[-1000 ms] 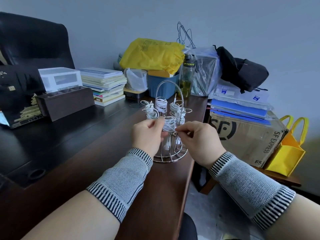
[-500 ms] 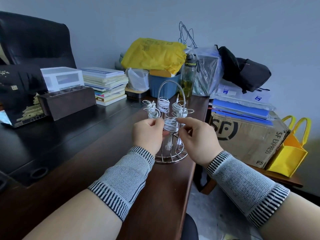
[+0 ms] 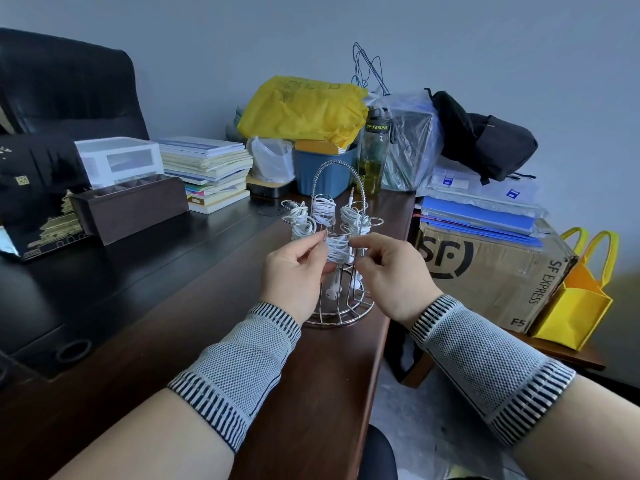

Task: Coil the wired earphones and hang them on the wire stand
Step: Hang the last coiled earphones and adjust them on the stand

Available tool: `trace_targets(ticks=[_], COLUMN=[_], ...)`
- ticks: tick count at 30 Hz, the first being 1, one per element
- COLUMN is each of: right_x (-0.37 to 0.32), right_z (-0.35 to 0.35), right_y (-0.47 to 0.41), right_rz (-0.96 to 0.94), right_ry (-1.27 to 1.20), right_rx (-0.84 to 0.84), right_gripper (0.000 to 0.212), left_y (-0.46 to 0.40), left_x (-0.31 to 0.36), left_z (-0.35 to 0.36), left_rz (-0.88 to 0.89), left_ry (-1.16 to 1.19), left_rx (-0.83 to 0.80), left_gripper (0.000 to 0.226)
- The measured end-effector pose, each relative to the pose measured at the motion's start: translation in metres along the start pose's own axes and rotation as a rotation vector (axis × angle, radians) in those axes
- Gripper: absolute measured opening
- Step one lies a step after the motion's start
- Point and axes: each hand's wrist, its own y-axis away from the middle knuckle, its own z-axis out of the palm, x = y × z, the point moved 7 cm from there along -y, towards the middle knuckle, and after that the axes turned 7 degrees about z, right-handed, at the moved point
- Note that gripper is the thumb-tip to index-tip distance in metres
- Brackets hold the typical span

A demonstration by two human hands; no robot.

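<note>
On a dark wooden desk (image 3: 145, 341) cluttered along its far edge stands one wire stand (image 3: 337, 244). Four coiled white earphone bundles are visible on it; three hang on its far hooks. The left hand (image 3: 294, 271) and right hand (image 3: 388, 268) each pinch the nearest coiled earphones (image 3: 336, 249), fingertips clamped on its sides.

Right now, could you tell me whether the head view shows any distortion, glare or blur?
Head view: wide-angle bending bows the desk edge and stretches the forearms; soft, even light, with faint sheen on the desk; left hand, right hand and the coiled earphones between them look reasonably sharp.
</note>
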Motion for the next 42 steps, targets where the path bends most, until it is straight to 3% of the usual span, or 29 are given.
trace_targets(ticks=[6,12,14,18,22,25,27,30,39,42], right_x=[0.008,0.031,0.017,-0.051,-0.088,-0.102,-0.108,-0.113,-0.106,-0.103], right_z=[-0.013,-0.035,-0.04,-0.04,-0.018,-0.005,0.003,0.013,0.011,0.009], right_y=[0.006,0.0,-0.001,-0.003,-0.018,-0.028,-0.035,-0.048,-0.048,-0.05], right_rz=[-0.022,0.136,0.066,-0.328,-0.424,-0.435,-0.4,-0.332,-0.113,-0.119], right_ry=[0.035,0.066,0.209,0.532,0.943,1.089,1.095,1.019,0.721,0.615], right_rx=[0.031,0.05,0.114,0.196,-0.016,-0.15,-0.212,-0.283,-0.481,-0.446], right_gripper=[0.009,0.012,0.011,0.012,0.015,0.028,0.034,0.014,0.023,0.018], left_y=[-0.001,-0.001,-0.001,-0.002,-0.003,-0.003,-0.004,-0.004,-0.002,-0.002], left_x=[0.002,0.0,-0.001,-0.003,-0.007,-0.006,-0.004,-0.001,0.0,0.0], left_z=[-0.003,-0.005,-0.004,-0.004,-0.002,0.001,0.001,-0.001,-0.003,-0.003], left_rz=[-0.016,-0.03,-0.038,-0.058,-0.08,-0.084,-0.073,-0.048,-0.051,-0.053], left_ry=[-0.015,-0.003,-0.005,-0.003,0.028,0.057,0.055,0.052,0.064,0.056], left_rx=[0.02,0.038,0.046,0.056,0.052,0.042,0.038,0.039,0.028,0.034], left_gripper=[0.018,0.014,0.014,0.013,0.013,0.01,0.009,0.008,0.016,0.016])
